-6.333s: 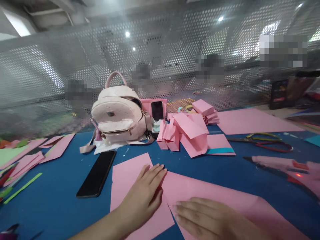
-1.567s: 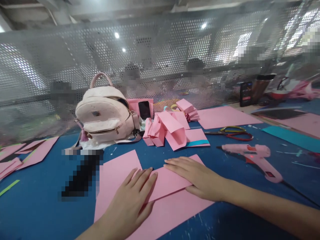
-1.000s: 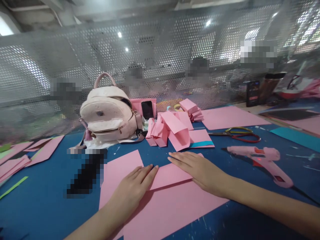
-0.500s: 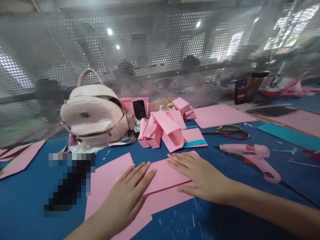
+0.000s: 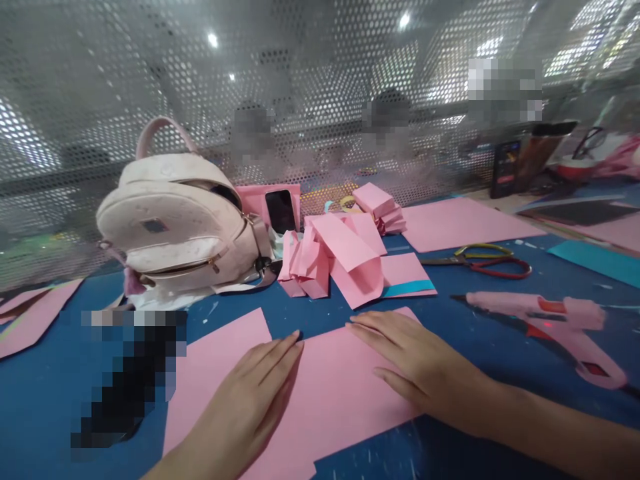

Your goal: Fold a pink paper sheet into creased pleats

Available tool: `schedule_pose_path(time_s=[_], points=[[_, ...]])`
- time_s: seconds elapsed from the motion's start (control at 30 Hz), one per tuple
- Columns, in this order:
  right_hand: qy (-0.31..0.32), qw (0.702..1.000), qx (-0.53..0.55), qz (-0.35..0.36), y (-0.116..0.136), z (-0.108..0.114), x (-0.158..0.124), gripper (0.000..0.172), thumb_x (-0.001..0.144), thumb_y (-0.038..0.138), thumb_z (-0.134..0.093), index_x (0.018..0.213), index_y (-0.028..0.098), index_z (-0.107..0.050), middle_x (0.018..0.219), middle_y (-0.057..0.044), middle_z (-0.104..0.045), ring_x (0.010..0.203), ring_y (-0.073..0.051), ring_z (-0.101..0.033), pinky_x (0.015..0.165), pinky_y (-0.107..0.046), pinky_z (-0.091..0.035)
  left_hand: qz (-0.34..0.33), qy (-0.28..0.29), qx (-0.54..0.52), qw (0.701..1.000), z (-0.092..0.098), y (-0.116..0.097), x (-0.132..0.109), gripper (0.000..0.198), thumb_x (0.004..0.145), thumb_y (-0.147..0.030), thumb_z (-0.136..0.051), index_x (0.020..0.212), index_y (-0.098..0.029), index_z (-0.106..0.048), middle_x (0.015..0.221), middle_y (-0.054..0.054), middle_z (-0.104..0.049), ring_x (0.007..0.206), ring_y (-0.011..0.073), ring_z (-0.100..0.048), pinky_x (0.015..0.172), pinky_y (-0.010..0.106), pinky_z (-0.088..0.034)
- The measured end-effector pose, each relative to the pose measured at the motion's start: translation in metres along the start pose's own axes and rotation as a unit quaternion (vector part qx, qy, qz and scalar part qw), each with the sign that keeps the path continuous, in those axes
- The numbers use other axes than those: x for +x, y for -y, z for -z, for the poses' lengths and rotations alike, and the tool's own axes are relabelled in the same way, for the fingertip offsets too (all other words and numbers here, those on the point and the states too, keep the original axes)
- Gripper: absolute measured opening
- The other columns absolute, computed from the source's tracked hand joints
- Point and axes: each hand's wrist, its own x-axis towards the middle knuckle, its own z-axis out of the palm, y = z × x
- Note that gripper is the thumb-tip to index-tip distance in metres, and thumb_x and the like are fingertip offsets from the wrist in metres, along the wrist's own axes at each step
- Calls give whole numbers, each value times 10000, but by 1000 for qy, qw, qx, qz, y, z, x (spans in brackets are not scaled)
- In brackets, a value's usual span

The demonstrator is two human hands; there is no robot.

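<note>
A pink sheet of paper (image 5: 340, 380) lies in front of me, overlapping another pink sheet (image 5: 225, 353) to its left. My left hand (image 5: 255, 387) rests on the papers, fingers stretched out and close together, the tips near the far edge. On the right part of the sheet lies my right hand (image 5: 405, 353), palm down, with its thumb apart from the fingers. Neither hand grips anything. Just beyond are folded pink paper pieces (image 5: 350, 250), one with a blue strip (image 5: 409, 288). A pink glue gun (image 5: 550, 320) lies right of my right hand, its small red light showing.
Scissors (image 5: 493, 260) with yellow and red handles lie behind the glue gun. A pale pink backpack (image 5: 175, 227) stands at the back left, near a phone (image 5: 281, 211). Behind runs a perforated metal panel (image 5: 310, 87). A large pink sheet (image 5: 470, 223) lies at back right.
The flap edge that crossed the sheet between my hands no longer shows; the pink surface there looks flat and unbroken. My hands still lie on the paper. The view has shifted slightly.
</note>
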Motion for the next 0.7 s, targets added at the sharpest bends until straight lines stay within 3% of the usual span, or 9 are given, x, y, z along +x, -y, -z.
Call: schedule_pose_path(time_s=[0.13, 0.4, 0.7], points=[[20, 1000, -5, 14, -1, 2, 0, 587, 976, 236, -474, 1548, 225, -340, 1561, -77, -425, 1423, -268, -398, 1166, -498, -367, -25, -6, 19, 999, 0, -2, -3, 525, 986, -110, -353, 1510, -147, -359, 1530, 97, -447, 1363, 211, -499, 1057, 411, -513], [18, 999, 2, 29, 1, 4, 2, 517, 987, 234, -442, 1503, 210, -424, 1535, -83, -462, 1404, -261, -432, 1152, -499, -388, -52, -10, 18, 998, 2, -4, -7, 558, 941, -57, -368, 1497, -107, -382, 1511, 125, -469, 1373, 229, -485, 1061, 425, -510], [5, 999, -9, 45, 1, 4, 1, 510, 999, 203, -424, 1509, 206, -410, 1534, -85, -464, 1398, -244, -440, 1146, -500, -395, -43, -33, -64, 996, 4, -4, -5, 393, 986, -120, -435, 1362, -163, -539, 1454, 115, -540, 1299, 256, -556, 1024, 465, -547]])
